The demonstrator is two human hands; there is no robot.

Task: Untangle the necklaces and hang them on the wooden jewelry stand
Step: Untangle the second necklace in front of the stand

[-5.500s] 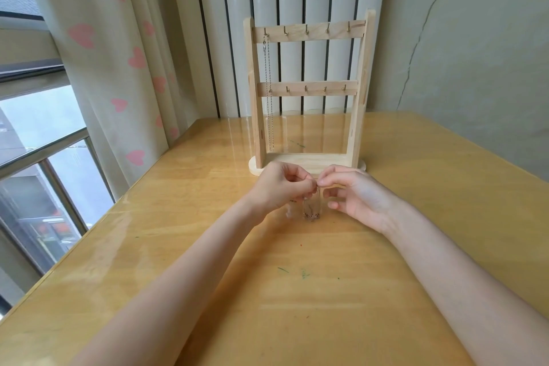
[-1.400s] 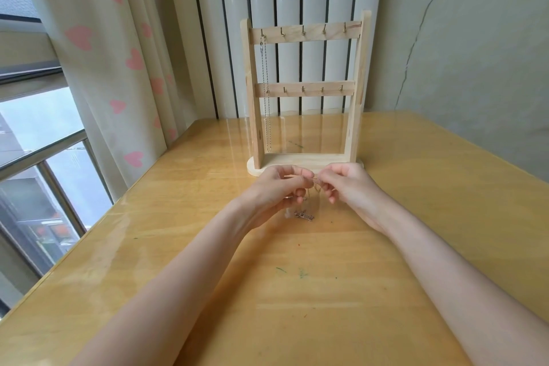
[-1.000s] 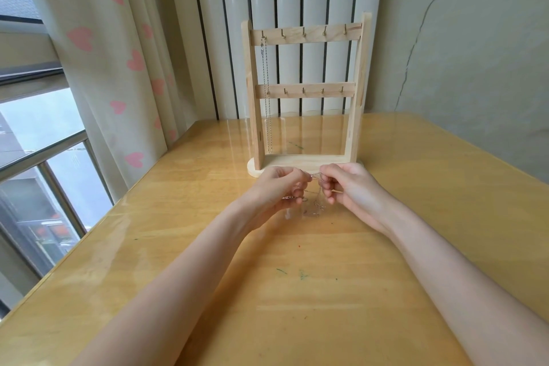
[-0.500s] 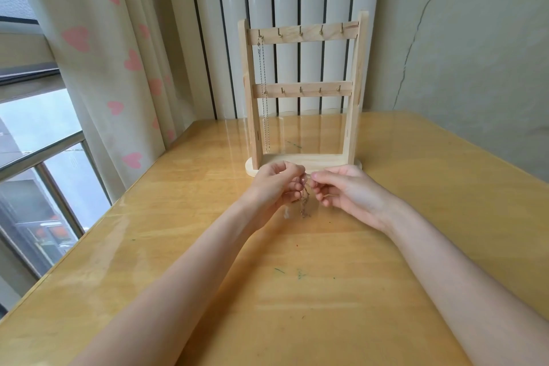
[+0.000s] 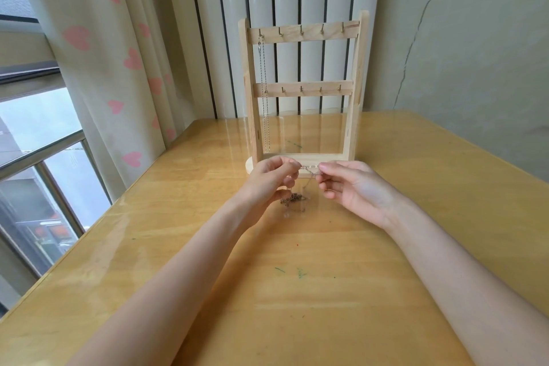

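Left hand: the left hand point(image 5: 269, 180) is raised just above the table, in front of the stand's base, its back toward the camera. Thumb and forefinger pinch one end of a short stretch of chain; the other fingers curl under.
Right hand: the right hand point(image 5: 352, 187) is at the same height, just beside the left but not touching it, palm turned inward. Thumb and forefinger pinch the other end of that stretch; the lower fingers are loosely curled.
Forearms: both bare forearms reach in from the bottom edge and converge toward the middle of the table.
Tangled necklaces: the tangled necklaces point(image 5: 309, 170) run as a taut silver length between the two pinches. From there thin strands drop to a small dark clump that lies on the table below and between the hands.
Hung necklace: one hung necklace point(image 5: 264, 98) dangles from the leftmost hook of the top bar, close to the left post, reaching nearly to the base.
Stand: the wooden stand point(image 5: 303, 89) stands upright at the far side of the table point(image 5: 326, 291), two bars with five hooks each; the other hooks are bare.
Surroundings: a curtain with pink hearts point(image 5: 98, 53) hangs at left, beside a window point(image 5: 32, 142).
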